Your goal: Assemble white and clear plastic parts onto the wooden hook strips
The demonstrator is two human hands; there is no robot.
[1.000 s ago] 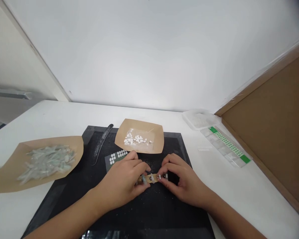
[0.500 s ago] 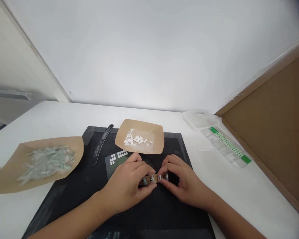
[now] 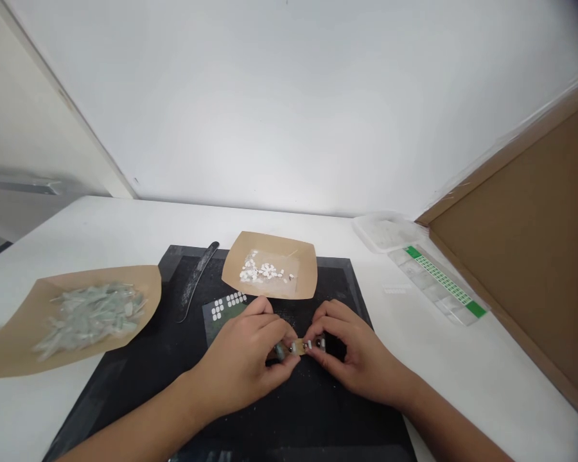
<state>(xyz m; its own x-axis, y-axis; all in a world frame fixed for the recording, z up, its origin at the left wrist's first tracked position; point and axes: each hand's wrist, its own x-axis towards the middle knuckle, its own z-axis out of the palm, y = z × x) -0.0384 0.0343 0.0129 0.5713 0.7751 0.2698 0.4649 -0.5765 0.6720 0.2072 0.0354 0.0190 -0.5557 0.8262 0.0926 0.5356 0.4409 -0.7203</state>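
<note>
Over the black mat point(image 3: 298, 417), my left hand point(image 3: 245, 359) is closed with its fingertips and thumb pinched on the left part of a small tan strip point(image 3: 300, 346). The strip bears small dark round knobs and little pale pieces; its exact kind I cannot make out. My right hand point(image 3: 359, 353) pinches near the strip's right part, thumb and fingers close to a small white piece. Fingers hide both ends of the strip. Just behind my left hand lies a dark greenish sheet point(image 3: 216, 330) with rows of white rounded tabs point(image 3: 216, 309).
A curved black nail file point(image 3: 196, 282) lies on the mat's far left. Behind my hands sits a brown paper tray point(image 3: 234, 260) with white bits. Another paper tray point(image 3: 22, 321) at left holds clear, greenish pieces. At right are a clear compartment case point(image 3: 433, 285) and a plastic tray point(image 3: 385, 234).
My left fingertips have shifted slightly left along the strip, showing a little more of its middle. My right hand keeps almost the same place and pinch.
</note>
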